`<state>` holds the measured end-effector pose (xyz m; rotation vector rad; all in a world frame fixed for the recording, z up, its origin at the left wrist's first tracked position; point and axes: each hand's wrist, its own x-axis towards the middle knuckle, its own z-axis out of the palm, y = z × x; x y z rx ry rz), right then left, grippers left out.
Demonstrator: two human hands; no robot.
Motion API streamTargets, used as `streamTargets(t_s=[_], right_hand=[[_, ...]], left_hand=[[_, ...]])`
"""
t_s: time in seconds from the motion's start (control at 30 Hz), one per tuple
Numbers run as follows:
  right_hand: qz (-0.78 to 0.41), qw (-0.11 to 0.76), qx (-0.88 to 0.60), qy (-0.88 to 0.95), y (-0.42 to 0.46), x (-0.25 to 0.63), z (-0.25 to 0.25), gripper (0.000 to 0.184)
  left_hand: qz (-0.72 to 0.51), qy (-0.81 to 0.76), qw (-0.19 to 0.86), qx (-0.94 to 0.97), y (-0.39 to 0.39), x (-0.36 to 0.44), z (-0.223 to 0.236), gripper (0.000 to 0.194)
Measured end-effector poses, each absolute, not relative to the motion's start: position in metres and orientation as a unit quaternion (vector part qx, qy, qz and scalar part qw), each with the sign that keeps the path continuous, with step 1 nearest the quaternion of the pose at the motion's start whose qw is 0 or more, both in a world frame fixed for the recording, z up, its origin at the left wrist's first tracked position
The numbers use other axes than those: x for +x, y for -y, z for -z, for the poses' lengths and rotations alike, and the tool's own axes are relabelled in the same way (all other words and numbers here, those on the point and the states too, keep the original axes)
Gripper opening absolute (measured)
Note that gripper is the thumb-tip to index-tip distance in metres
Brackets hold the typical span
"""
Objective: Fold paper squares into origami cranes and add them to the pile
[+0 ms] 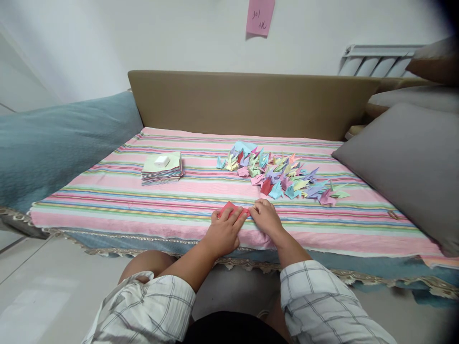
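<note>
A piece of folded red paper [229, 207] lies on the striped cloth in front of me. My left hand [224, 231] rests flat on it with fingers stretched out, covering much of the paper. At the paper's right end, my right hand [266, 217] is closed, with its fingertips pinching the edge. Just beyond my hands is a spread of folded paper cranes [276, 174] in many colours. To the left stands a stack of square paper sheets [163, 177] with a small white box-shaped object [161, 161] on top.
A pink striped cloth [107, 191] covers the sofa seat. Behind it rises a brown backrest [251, 100]. A blue-covered armrest [64, 138] borders the left, and grey cushions [412, 162] pile up at right. A small brownish object [393, 214] lies near the cushions.
</note>
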<state>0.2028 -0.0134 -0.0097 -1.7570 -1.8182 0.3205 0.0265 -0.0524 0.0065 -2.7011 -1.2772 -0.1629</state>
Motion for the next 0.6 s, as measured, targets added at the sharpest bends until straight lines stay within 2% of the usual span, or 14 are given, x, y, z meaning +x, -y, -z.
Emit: streamTargets(t_s=[0.23, 0.43, 0.6], right_hand=[[-0.114, 0.291, -0.664, 0.679, 0.013, 0.203, 0.012, 0.021], [-0.137, 0.297, -0.646, 0.69, 0.007, 0.21, 0.009, 0.035], [-0.15, 0.295, -0.633, 0.7, 0.006, 0.215, 0.006, 0.038]], left_hand=[[0.06, 0.415, 0.074, -0.905, 0.05, 0.026, -0.005, 0.074], [0.074, 0.414, 0.063, -0.905, 0.05, 0.026, -0.004, 0.072], [0.081, 0.395, 0.063, -0.913, 0.048, 0.025, 0.0, 0.07]])
